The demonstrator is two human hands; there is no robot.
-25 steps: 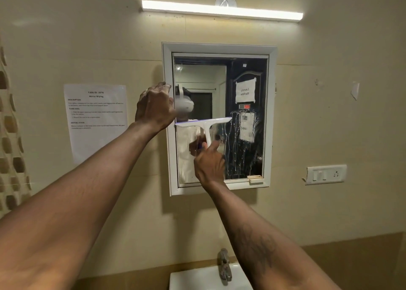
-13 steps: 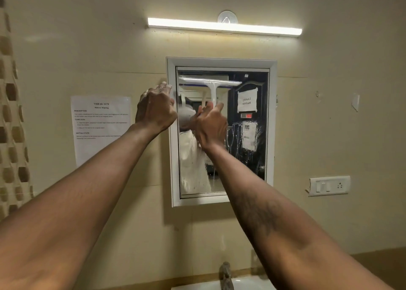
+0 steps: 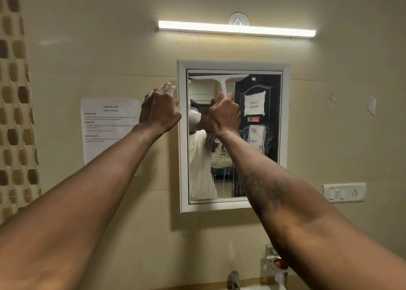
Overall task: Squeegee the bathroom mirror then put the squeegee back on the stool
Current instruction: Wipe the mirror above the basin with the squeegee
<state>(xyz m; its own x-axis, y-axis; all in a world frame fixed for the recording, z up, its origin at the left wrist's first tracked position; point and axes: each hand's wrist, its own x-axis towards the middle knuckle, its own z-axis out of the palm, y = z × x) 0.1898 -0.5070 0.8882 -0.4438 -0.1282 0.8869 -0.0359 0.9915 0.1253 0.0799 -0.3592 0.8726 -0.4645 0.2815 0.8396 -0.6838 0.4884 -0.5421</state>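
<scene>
One white T-shaped squeegee [image 3: 220, 77], right hand [image 3: 224, 116] gripping, streaky mirror [image 3: 259, 157]

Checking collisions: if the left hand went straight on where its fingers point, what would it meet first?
Probably the mirror frame, at its left edge; the left hand may be touching it, depth unclear.

A small bathroom, seen at the basin wall.
A white-framed mirror [image 3: 232, 65] hangs on pale tiles under a lit tube light [image 3: 237, 29]. Below it are a tap [image 3: 233, 279], a white basin [image 3: 263, 287] rim and a soap holder [image 3: 274, 261]; a patterned curtain [image 3: 13, 92] hangs at left.
</scene>
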